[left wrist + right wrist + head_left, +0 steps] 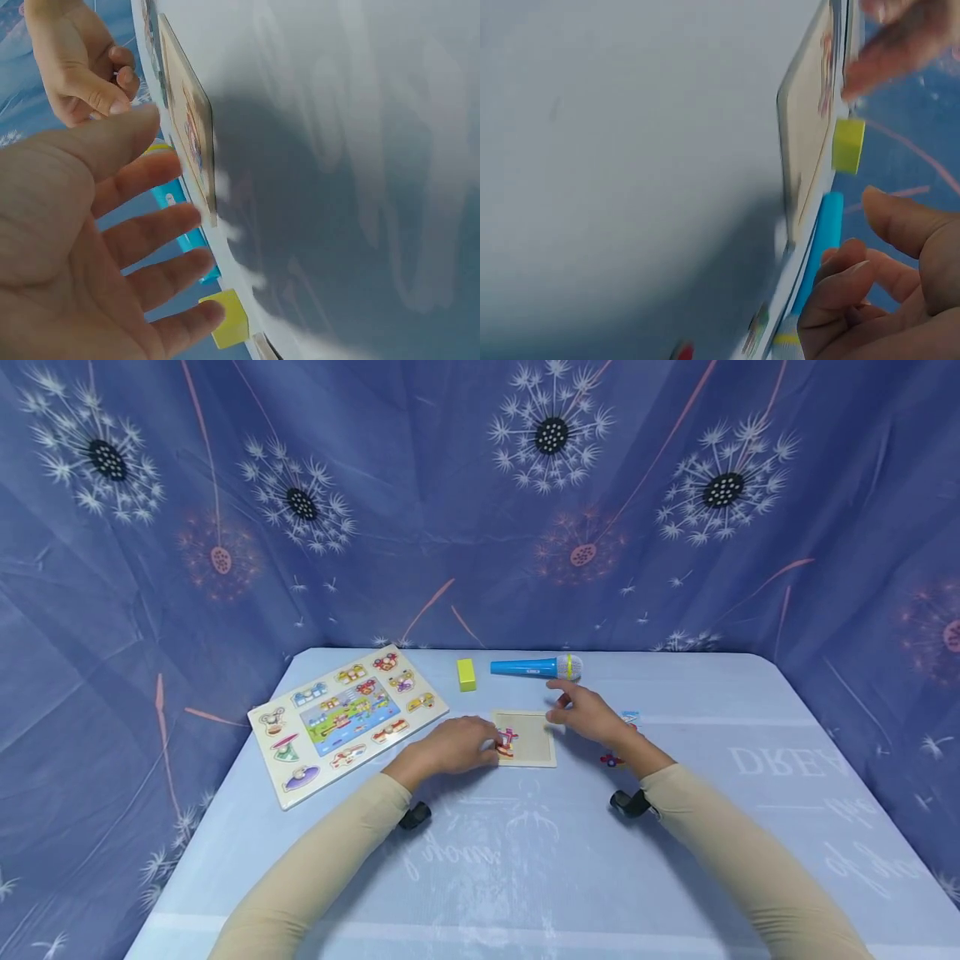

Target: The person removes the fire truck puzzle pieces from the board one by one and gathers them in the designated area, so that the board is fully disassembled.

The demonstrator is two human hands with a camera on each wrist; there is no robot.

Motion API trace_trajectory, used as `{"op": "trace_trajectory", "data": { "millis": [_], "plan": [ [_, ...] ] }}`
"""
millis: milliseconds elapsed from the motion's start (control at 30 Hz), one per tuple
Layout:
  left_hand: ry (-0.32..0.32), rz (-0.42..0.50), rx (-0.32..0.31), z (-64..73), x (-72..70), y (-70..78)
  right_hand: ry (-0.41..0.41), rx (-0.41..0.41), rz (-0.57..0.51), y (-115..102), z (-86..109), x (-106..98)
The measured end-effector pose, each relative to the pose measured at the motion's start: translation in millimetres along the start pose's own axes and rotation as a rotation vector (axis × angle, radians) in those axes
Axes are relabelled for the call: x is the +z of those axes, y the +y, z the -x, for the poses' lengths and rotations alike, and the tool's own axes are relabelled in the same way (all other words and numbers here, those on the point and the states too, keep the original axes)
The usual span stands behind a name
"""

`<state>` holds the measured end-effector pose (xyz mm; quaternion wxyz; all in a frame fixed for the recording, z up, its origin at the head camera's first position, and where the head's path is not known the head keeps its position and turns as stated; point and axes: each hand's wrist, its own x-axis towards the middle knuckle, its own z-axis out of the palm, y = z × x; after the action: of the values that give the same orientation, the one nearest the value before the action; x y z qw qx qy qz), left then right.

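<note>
A small square wooden puzzle frame [534, 742] lies between the two hands, with a colourful puzzle piece [507, 743] in its left part. My left hand [459, 745] hovers at the frame's left edge, fingertips near the piece; its fingers [161, 236] are spread and hold nothing. Over the frame's right edge is my right hand [588, 717], thumb apart and fingers loosely curled around nothing. Beneath the right wrist, partly hidden, lie other colourful pieces [611, 761] on the table.
A large wooden picture puzzle board [288, 727] lies at the left. Behind the frame are a yellow block [467, 675] and a blue toy microphone [528, 667]. Dandelion-patterned fabric [420, 527] hangs behind the light blue table [480, 893].
</note>
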<state>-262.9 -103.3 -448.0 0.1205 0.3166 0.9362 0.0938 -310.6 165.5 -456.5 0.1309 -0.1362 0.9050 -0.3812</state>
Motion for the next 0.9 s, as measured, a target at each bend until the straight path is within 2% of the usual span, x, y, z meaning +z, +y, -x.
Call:
{"op": "trace_trajectory", "data": {
  "millis": [200,500,733,900],
  "plan": [
    [0.04,0.01,-0.071,-10.2,-3.3,-3.9,-0.067,-0.096,0.042,-15,0.5,22],
    [-0.015,0.014,-0.114,-20.4,-1.0,-9.5,-0.134,-0.21,0.132,-28,-3.7,49],
    [-0.023,0.024,-0.133,-22.1,2.2,-8.2,-0.151,-0.196,0.205,-34,-5.2,54],
    [-0.029,0.031,-0.133,-22.7,5.1,-8.2,-0.146,-0.155,0.202,-36,-6.6,55]
  ]
}}
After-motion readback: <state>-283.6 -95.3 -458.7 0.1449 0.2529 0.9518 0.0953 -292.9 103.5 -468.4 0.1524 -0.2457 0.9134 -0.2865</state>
